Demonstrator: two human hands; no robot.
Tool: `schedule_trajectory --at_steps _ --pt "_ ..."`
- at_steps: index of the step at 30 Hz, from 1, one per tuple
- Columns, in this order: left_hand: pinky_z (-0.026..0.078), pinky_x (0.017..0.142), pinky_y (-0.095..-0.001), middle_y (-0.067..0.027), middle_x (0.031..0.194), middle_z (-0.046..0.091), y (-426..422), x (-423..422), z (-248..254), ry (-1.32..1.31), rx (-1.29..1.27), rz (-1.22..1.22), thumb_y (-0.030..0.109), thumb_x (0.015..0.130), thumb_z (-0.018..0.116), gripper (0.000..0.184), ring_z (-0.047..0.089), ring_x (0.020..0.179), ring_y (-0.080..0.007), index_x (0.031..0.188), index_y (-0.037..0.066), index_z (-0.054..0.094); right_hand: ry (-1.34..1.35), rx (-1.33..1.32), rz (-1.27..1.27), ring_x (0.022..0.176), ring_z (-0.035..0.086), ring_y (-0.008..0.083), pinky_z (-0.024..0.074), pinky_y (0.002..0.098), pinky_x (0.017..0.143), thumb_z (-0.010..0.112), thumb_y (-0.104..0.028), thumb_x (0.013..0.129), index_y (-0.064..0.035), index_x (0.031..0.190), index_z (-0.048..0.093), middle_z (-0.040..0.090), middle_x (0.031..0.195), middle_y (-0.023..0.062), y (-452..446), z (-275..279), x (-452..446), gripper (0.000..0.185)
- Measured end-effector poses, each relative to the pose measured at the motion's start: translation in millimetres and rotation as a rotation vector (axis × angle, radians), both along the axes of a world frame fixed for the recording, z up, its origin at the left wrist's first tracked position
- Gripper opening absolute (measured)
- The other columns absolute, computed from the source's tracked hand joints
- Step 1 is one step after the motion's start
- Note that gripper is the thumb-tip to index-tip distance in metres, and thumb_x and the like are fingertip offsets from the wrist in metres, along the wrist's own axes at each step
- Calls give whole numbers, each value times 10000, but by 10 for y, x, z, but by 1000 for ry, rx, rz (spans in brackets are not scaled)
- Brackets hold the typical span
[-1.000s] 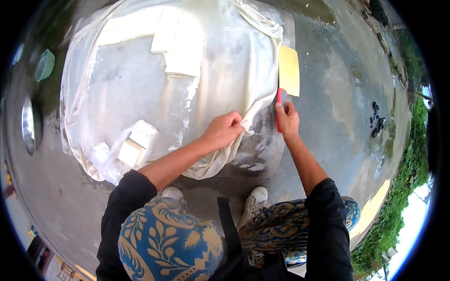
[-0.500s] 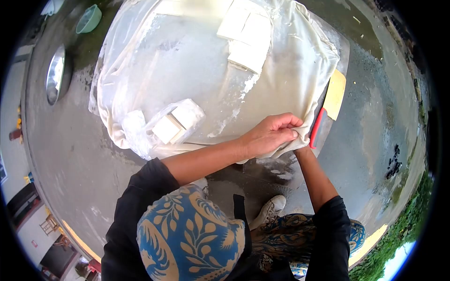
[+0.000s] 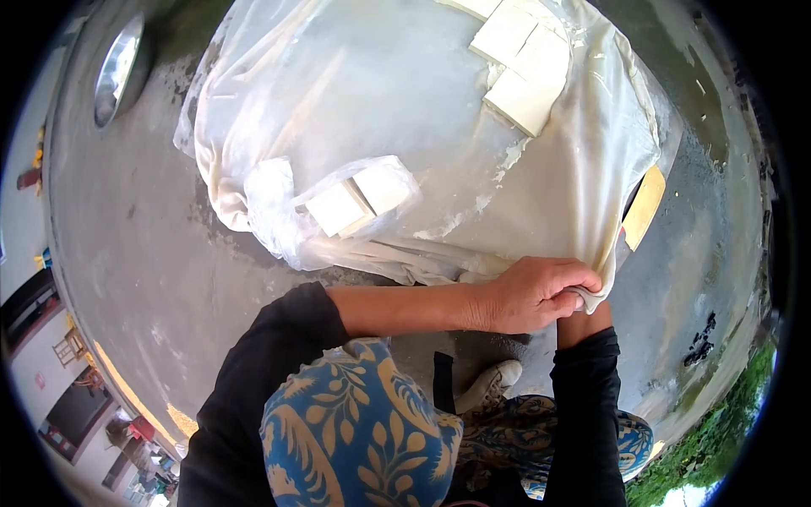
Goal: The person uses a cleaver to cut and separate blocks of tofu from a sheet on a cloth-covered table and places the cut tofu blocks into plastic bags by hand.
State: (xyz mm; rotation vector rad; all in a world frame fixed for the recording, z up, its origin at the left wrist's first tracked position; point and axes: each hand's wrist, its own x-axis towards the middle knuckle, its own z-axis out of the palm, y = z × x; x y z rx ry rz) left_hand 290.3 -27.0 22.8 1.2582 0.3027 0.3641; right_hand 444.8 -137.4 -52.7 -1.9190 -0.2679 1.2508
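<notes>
My left hand (image 3: pixel 541 296) is closed on a bunched corner of a pale, wet cloth (image 3: pixel 583 169), thumb and fingers pinching the fold. My right wrist (image 3: pixel 585 325) comes up under that corner; the right hand itself is hidden behind the cloth and the left hand. The cloth is spread over a wide slab. On it lie cut white tofu blocks (image 3: pixel 528 80) at the far right. Two more tofu pieces (image 3: pixel 340 208) sit in a clear plastic bag (image 3: pixel 397 169) at the near left.
Just beyond the slab's right edge is a flat yellowish piece (image 3: pixel 646 207), with a bit of red beside it. A shiny metal bowl (image 3: pixel 118 72) stands on the concrete ground (image 3: pixel 152 279) at upper left. My shoe (image 3: pixel 490 384) is below the cloth's near edge.
The cloth corner has been drawn toward me, gripped in my left hand, and now hangs over my right wrist. The view has shifted, and the red handle is mostly covered.
</notes>
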Motion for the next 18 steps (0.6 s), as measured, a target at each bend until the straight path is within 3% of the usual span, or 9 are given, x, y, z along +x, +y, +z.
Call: schedule_trajectory --at_steps 1,4,18 --pt "466 724 -303 -98 955 605 -19 8 -39 -49 88 54 0 827 559 250 600 827 -231 1073 43 556 -4 -1 -2 862 583 164 487 270 728 610 -24 803 6 1034 544 588 975 77 -1 6 -2 242" --pt "462 723 -312 -92 946 606 23 -7 -34 -57 147 52 4 826 563 243 596 827 -240 1066 44 556 -21 -6 -10 864 583 163 486 271 730 613 -24 799 6 1037 543 587 977 77 -17 28 -7 250" --pt "448 684 -321 -83 874 582 92 -56 88 -198 68 14 -13 824 544 237 576 759 -233 1055 38 554 -63 -5 -28 872 580 162 484 273 738 628 -25 782 8 1051 535 586 986 77 -11 22 14 286"
